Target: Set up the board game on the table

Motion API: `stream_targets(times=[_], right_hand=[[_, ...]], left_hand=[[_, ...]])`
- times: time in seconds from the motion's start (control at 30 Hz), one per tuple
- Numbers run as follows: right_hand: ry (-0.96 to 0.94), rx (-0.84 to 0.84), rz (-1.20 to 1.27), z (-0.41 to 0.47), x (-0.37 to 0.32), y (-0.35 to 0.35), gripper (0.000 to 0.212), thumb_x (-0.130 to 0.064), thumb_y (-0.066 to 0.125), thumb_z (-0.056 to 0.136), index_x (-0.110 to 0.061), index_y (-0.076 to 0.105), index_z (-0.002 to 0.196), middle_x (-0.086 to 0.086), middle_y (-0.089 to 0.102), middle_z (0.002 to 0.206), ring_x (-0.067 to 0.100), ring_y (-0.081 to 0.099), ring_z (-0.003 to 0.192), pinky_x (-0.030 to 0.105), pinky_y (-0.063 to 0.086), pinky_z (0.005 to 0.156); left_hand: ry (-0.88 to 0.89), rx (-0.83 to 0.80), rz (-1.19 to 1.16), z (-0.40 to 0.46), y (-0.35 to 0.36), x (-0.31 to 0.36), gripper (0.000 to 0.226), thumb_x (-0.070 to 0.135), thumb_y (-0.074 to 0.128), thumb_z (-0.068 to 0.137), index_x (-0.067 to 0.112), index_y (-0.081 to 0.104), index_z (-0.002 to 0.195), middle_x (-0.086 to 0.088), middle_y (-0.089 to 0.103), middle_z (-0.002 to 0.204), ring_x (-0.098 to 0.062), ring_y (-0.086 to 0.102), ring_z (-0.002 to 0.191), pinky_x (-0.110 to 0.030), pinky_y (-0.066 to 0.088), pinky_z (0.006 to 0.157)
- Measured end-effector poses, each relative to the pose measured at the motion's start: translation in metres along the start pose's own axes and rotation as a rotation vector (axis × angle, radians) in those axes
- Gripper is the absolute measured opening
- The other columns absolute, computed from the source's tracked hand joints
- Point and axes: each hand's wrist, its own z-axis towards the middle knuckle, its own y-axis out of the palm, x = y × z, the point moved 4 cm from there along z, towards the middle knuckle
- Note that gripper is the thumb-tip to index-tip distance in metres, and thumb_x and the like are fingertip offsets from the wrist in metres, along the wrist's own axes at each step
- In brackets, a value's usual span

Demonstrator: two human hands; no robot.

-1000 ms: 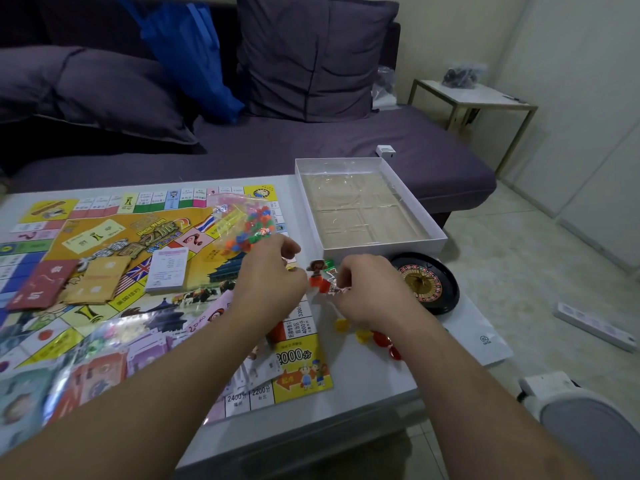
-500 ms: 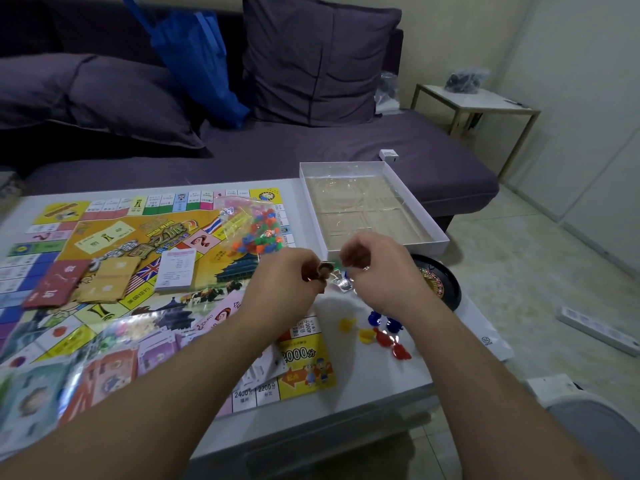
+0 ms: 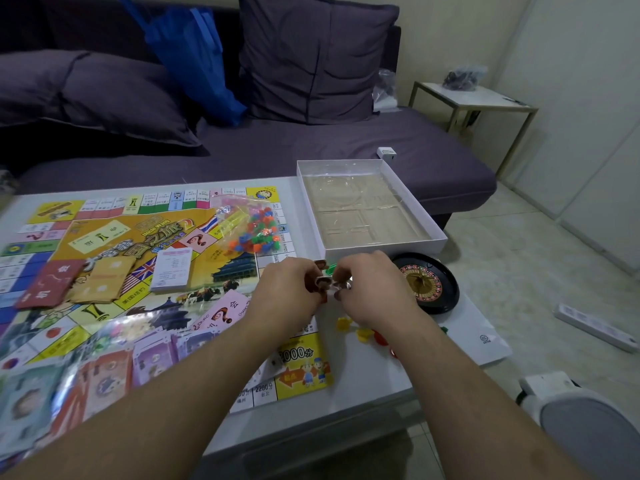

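I pinch a small card pawn [image 3: 320, 284] in my left hand [image 3: 289, 289] while my right hand [image 3: 372, 289] grips its clear stand to slot it upright. The game board [image 3: 138, 271] lies unfolded on the bench [image 3: 363, 382], spare stands [image 3: 362, 332] close by.

One head-worn wide-angle view looks forward and down from the near edge of the white table [image 3: 363, 382]. Both forearms run up from 6 o'clock, close to the lens, with the left hand [image 3: 287, 289] and right hand [image 3: 372, 289] near centre. The game board [image 3: 138, 271] spreads toward 9 o'clock. The sofa [image 3: 311, 147] fills 12 o'clock, farther off; the floor [image 3: 554, 271] lies at 3 o'clock.
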Motion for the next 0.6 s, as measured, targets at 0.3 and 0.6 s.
stream_targets(times=[0.3,0.6], right_hand=[[0.082,0.023,-0.157,0.0011,-0.0004,0.0018,0.025,-0.039,0.08,0.086,-0.016,0.069,0.09,0.006,0.064,0.09,0.03,0.063,0.096,0.034,0.048,0.071],[0.09,-0.021,-0.077,-0.0018,-0.0045,-0.0045,0.023,-0.035,0.073,0.081,-0.017,0.067,0.094,0.005,0.066,0.098,0.029,0.06,0.099,0.037,0.054,0.076]], left_hand=[[-0.017,-0.015,-0.002,-0.0046,-0.0031,0.0005,0.02,0.021,0.081,0.086,0.025,0.079,0.105,0.002,0.076,0.101,-0.018,0.068,0.095,-0.038,0.06,0.088],[-0.034,-0.022,0.0,-0.005,-0.0041,-0.0007,0.022,0.022,0.081,0.088,0.024,0.077,0.109,0.001,0.075,0.103,-0.017,0.066,0.095,-0.03,0.056,0.083]])
